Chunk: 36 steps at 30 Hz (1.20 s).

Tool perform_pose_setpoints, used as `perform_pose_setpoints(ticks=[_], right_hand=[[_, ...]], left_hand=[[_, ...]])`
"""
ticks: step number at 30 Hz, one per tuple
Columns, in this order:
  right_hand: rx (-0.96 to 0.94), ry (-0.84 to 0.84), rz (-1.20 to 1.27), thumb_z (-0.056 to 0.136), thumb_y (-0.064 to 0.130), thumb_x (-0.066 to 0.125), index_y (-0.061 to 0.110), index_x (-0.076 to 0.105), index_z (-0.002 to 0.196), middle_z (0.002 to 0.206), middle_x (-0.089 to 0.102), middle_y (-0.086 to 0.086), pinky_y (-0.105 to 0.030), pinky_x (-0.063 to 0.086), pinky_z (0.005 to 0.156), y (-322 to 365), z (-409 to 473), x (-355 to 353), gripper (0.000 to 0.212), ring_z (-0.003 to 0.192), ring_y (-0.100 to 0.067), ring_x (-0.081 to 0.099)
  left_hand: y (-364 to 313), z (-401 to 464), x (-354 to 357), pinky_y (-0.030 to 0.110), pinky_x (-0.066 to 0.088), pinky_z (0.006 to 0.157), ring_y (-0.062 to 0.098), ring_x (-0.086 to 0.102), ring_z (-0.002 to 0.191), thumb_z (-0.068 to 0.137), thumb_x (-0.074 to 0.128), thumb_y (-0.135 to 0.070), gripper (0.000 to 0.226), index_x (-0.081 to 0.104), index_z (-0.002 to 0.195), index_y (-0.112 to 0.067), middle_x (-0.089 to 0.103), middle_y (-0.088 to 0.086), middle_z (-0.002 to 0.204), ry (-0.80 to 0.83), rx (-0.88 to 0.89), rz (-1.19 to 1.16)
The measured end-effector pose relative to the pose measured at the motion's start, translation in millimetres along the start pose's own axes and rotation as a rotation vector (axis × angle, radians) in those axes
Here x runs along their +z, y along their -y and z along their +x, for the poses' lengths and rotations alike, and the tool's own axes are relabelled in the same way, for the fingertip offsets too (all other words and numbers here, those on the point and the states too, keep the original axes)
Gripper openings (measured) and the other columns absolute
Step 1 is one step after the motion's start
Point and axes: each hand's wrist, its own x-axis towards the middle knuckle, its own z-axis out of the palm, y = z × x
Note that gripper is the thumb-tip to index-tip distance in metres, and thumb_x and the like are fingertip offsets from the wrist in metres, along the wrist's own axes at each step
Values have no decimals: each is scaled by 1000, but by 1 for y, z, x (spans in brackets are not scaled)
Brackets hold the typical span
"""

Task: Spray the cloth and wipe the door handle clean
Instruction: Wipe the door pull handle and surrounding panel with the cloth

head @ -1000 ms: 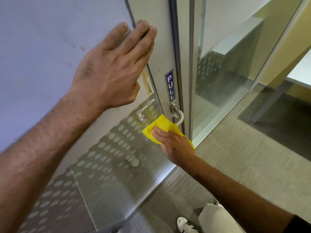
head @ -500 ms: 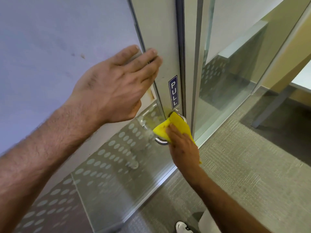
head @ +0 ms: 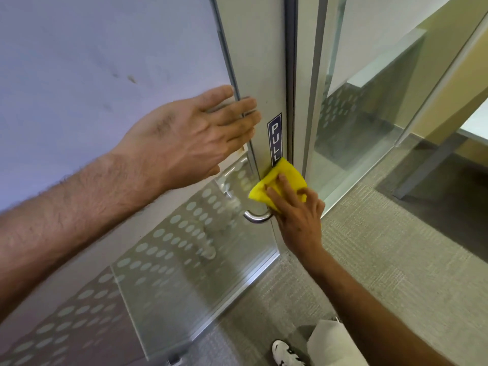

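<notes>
My right hand presses a folded yellow cloth against the door's metal stile, over the upper part of the steel door handle. Only the handle's lower curved end shows below the cloth. The cloth's top edge covers the bottom of the blue PULL label. My left hand lies flat and open on the glass door, its fingertips across the stile's edge, up and to the left of the handle. No spray bottle is in view.
The door's lower glass carries a dotted frosted band, and a reflected handle shows in it. A fixed glass panel stands right of the frame. Grey carpet lies below, with my white shoe at the bottom edge.
My right hand has slid the cloth up along the handle, from its lower part to just under the PULL label. My left hand has stayed flat on the door.
</notes>
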Motion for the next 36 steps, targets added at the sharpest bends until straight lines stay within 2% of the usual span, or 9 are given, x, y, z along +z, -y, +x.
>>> perform_pose_setpoints(ticks=[4,9,11,16,18,24,27,31,36], right_hand=[[-12,31,253,99,32,55,26,47,149,167,21,-6,-58,30,116,-8,7,19,51,151,-44,15],[351,-69,645,104,22,48,19,29,156,169,12,-9,0,30,102,12,26,13,56,141,7,17],[418,-106,694,105,22,47,17,31,156,168,16,-8,5,20,103,23,23,14,53,142,6,16],[162,-174,423,101,29,53,13,50,144,156,44,-11,-37,24,123,40,-23,34,46,152,-45,11],[42,-77,335,89,17,71,17,53,142,152,51,-2,-54,23,122,49,-37,33,56,153,-41,15],[-324,43,161,89,25,70,18,54,144,155,47,-2,-58,24,119,0,-25,28,58,150,-39,25],[80,-40,412,101,27,52,10,44,150,161,34,-11,-57,32,117,-34,8,21,52,152,-41,21],[488,-65,851,106,31,45,19,36,154,165,28,1,-38,33,121,-9,36,8,51,148,-11,31],[594,-125,961,107,29,42,17,40,152,165,29,2,-43,29,122,34,21,6,47,152,-15,25]], left_hand=[[-2,5,4,59,-13,123,36,-22,155,97,17,-69,96,-21,160,-6,-25,19,167,-1,-18,95],[-8,11,2,58,-8,125,38,-22,155,96,14,-70,96,-22,159,-6,-27,21,166,13,-4,125],[-8,11,2,58,-8,125,37,-22,155,96,13,-70,96,-23,159,-7,-28,20,166,4,-4,130],[-8,11,3,59,-7,124,35,-20,156,95,14,-72,96,-21,160,-10,-28,18,167,-17,-27,125],[-8,11,3,60,-6,124,36,-19,157,96,16,-72,96,-19,161,-10,-26,18,167,-22,-31,126],[-9,10,0,60,-8,124,37,-21,155,97,17,-71,96,-21,160,-9,-29,20,166,-9,-34,123],[-8,10,-1,60,-9,125,38,-27,153,97,13,-70,96,-26,158,-7,-35,22,163,14,-31,131],[-8,11,2,60,-9,124,38,-29,153,96,12,-71,96,-27,158,-8,-36,22,162,13,-40,137],[-8,11,1,60,-7,125,37,-26,154,96,14,-71,96,-24,159,-8,-34,21,163,3,-45,114]])
